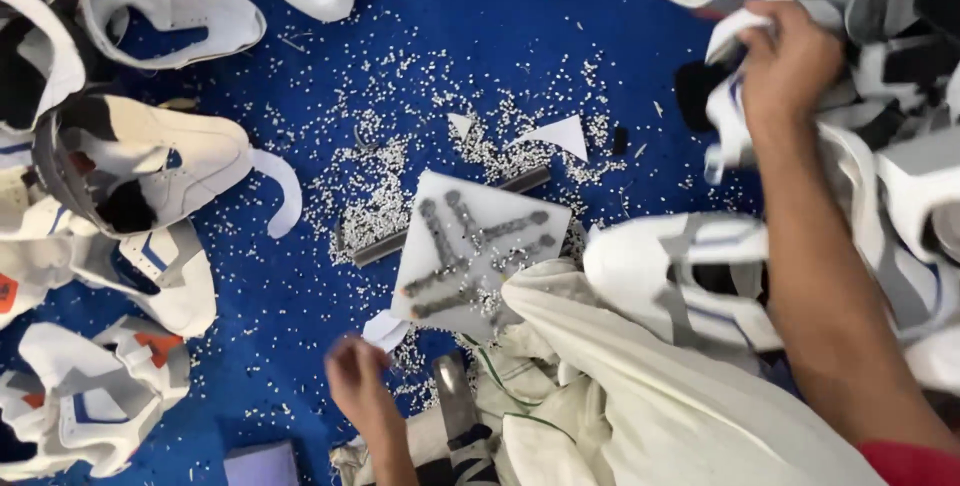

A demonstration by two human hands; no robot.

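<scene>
Basically, right hand [790, 66] is far right, fingers curled and clamped on a white shoe-upper piece with blue trim [728, 111], lifting it at the edge of the pile of white uppers [900, 176] stacked along the right side. Forearm runs from near right up to that pile, crossing over 1 white upper with grey straps [680, 276] that lies just left of it.

Left hand [358, 381] is near centre, low in the view, fingertips pinched narrow on a small white scrap [385, 329]. Just right of it sits a metal tool with a rounded shiny head [452, 396], not touched as far as I can tell.

Centre: a white cutting block [480, 251], tilted, with dark punched slot marks on its face, resting on a grey bar [440, 216]. White cloth [620, 396] bunched near right of the block, touching its near corner.

Blue work surface [480, 6] is littered with tiny white punch chips [370, 196], densest around the block. 2 white triangular offcuts [560, 134] lie just beyond the block.

Left side: more white uppers [140, 161], some with orange patches and blue stripes, well apart from both hands. A pale lilac block [262, 464] sits at the near edge, left of the left wrist.
</scene>
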